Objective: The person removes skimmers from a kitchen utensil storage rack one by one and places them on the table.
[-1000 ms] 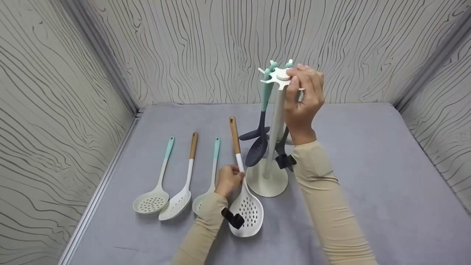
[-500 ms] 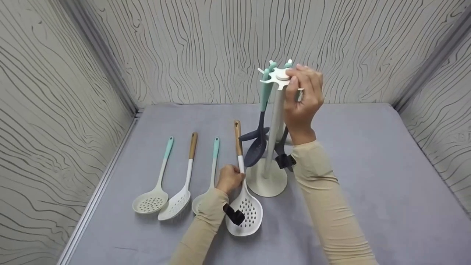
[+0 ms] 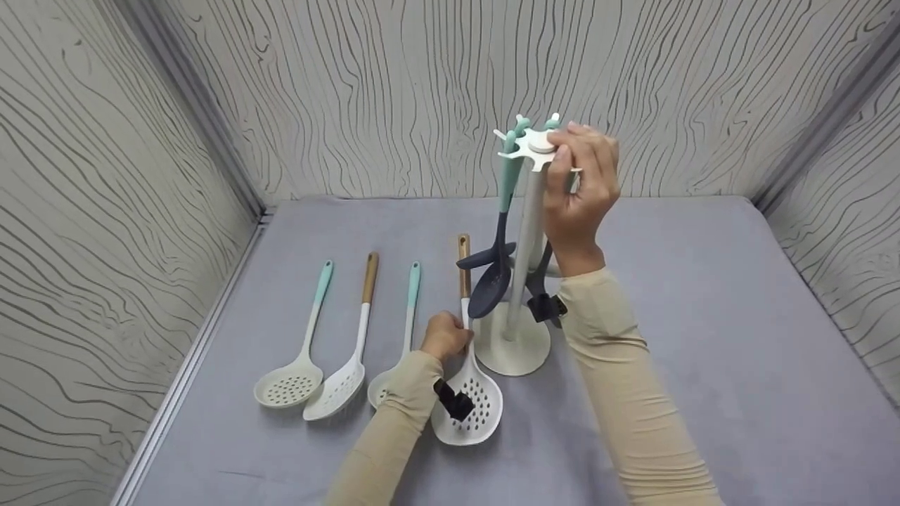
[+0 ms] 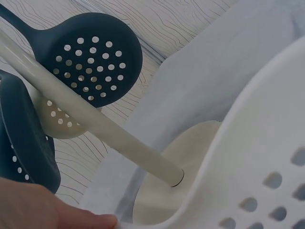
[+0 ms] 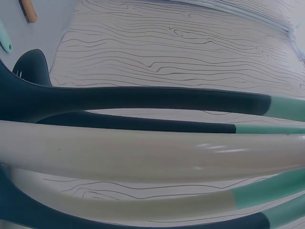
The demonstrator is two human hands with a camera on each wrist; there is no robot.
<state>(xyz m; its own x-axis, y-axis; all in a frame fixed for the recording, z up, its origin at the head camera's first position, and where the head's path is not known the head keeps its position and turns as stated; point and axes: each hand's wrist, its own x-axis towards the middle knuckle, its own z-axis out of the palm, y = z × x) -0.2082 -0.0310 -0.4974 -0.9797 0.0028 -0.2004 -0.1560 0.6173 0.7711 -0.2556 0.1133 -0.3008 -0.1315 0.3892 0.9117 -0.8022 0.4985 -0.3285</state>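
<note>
My left hand (image 3: 446,336) grips a white skimmer (image 3: 489,385) by its neck, just below the wooden handle. The skimmer's perforated bowl is toward me, partly covered by the wrist camera; its handle passes behind a dark slotted spoon (image 3: 490,289). In the left wrist view, the skimmer's bowl (image 4: 257,129) fills the right side and a finger lies at its rim. My right hand (image 3: 582,193) pinches the knob on top of a white utensil stand (image 3: 527,351). Several dark and pale utensils with mint handles hang from its hooks, some hidden behind my right hand and forearm.
Left of my left hand lie a mint-handled skimmer (image 3: 288,386), a white slotted turner (image 3: 339,390) with a wooden handle, and another mint-handled utensil (image 3: 409,323), partly covered by my sleeve. A grey cloth (image 3: 703,337) covers the table. Patterned panels (image 3: 394,91) enclose it.
My left hand has shifted slightly right with the skimmer, whose handle has swung right behind the hanging dark spoon. My right hand has stayed on the stand's top.
</note>
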